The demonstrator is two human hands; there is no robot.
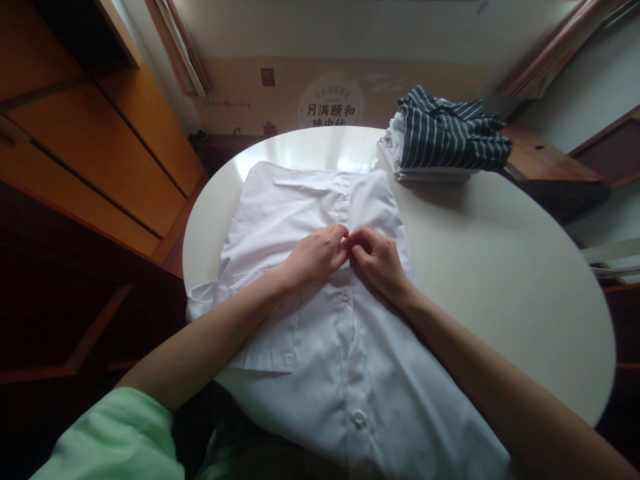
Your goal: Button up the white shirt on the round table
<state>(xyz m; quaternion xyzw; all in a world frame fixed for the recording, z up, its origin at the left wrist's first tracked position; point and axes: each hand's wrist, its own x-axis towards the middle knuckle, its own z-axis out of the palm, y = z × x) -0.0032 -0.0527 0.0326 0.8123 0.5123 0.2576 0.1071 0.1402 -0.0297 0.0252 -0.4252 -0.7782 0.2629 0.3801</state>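
Observation:
A white button-front shirt [320, 327] lies spread over the near left part of the round table, its lower part hanging toward me. Its button strip runs up the middle, with buttons showing above and below my hands. My left hand [323, 252] pinches the strip from the left side. From the right, my right hand [375, 253] pinches the same spot, fingertips meeting those of the left. The button between the fingertips is hidden. A pocket is visible on the shirt's left side, near my left forearm.
A stack of folded clothes [445, 133], a dark striped one on top of white ones, sits at the far right of the white table [510, 280]. Wooden cabinets [100, 153] stand on the left. Behind the table is a wall with printed lettering [330, 110].

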